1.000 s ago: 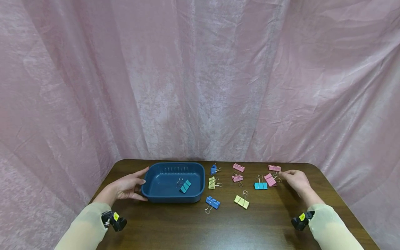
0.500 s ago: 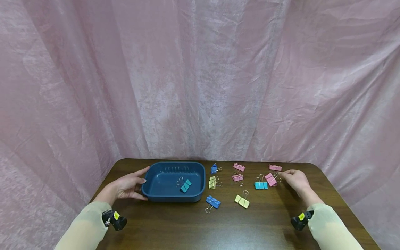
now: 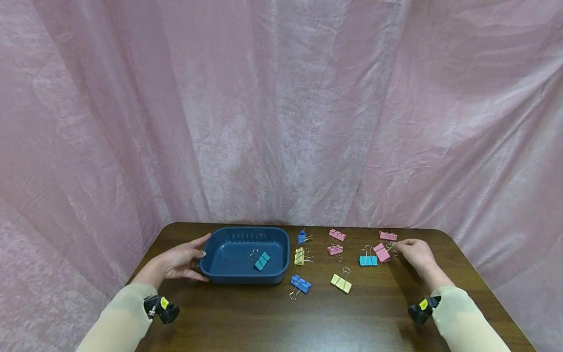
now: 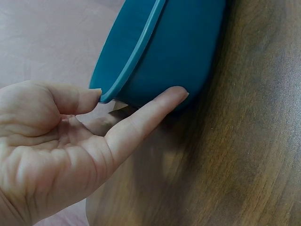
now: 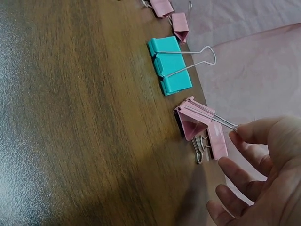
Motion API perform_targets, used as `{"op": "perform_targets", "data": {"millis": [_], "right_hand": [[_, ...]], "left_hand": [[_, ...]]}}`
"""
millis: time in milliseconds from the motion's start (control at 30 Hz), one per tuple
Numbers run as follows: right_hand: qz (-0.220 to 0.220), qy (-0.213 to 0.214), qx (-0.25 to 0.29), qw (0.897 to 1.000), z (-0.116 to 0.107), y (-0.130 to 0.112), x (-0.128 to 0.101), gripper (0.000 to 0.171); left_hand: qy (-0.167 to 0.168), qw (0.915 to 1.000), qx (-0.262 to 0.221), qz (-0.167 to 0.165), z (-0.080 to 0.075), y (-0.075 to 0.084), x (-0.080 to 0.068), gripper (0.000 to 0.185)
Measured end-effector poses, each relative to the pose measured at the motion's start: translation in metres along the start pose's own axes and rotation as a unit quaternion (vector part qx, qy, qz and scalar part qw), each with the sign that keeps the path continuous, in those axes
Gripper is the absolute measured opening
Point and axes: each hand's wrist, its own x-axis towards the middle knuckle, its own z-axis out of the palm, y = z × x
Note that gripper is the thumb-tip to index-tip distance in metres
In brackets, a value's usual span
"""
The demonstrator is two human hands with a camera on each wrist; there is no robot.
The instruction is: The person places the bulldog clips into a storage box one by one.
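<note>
Right now the right hand [image 5: 263, 165] pinches the wire handle of a pink binder clip [image 5: 194, 123] between thumb and forefinger, its other fingers loosely curled; the clip lies on the worktop [image 3: 374, 313] near the far right corner, its body seemingly touching the wood, though that is hard to tell for sure. The left hand [image 4: 51, 141] rests against the near left end of a dark blue plastic tray [image 4: 160, 52], thumb at the rim and a straight forefinger along the wall, steadying it rather than clutching it. The tray [image 3: 220, 278] sits towards the left edge of the worktop and has one teal binder clip [image 3: 262, 261] in it. Just beside the pinched clip, on its left, lies a turquoise clip [image 5: 170, 65]; a second pink clip [image 3: 388, 236] lies just behind it towards the far edge. Further left, between these and the tray, are two more pink clips [image 3: 336, 235], two yellow-green ones [image 3: 340, 283] and two blue ones [image 3: 300, 284], all apart from one another. Judging by this layout, the work in hand is gathering clips into the tray, and this is the grasp stage for the second one. The next move would call for a firm hold on the thin wire so the clip does not swing or slip, a lift clear of the turquoise neighbour, and a carry across the other clips to the tray, which the left hand keeps from sliding.
</note>
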Motion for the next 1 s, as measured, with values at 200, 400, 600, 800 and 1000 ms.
{"op": "perform_targets", "data": {"millis": [200,400,600,800,1000], "right_hand": [[0.008,-0.005,-0.01,1.0,-0.0019,0.0003,0.0008,0.041],[-0.002,-0.012,-0.022,1.0,-0.005,0.0005,-0.0003,0.039],[-0.011,-0.009,-0.036,0.999,-0.006,-0.0005,-0.0014,0.038],[-0.005,-0.001,-0.057,0.998,-0.0044,-0.0011,-0.0005,0.037],[-0.015,0.015,-0.07,0.997,-0.0033,0.0006,-0.0013,0.036]], "left_hand": [[0.001,1.0,-0.002,-0.003,-0.0003,-0.0003,0.0002,0.066],[-0.002,1.0,-0.006,-0.005,-0.001,0.0,0.0002,0.066],[-0.001,1.0,-0.004,-0.006,-0.0008,0.0014,-0.0007,0.067],[-0.005,0.9999,-0.007,-0.008,-0.0006,0.0022,0.0003,0.067],[-0.02,0.9998,-0.008,-0.006,-0.0014,0.0021,-0.0001,0.067]]}}
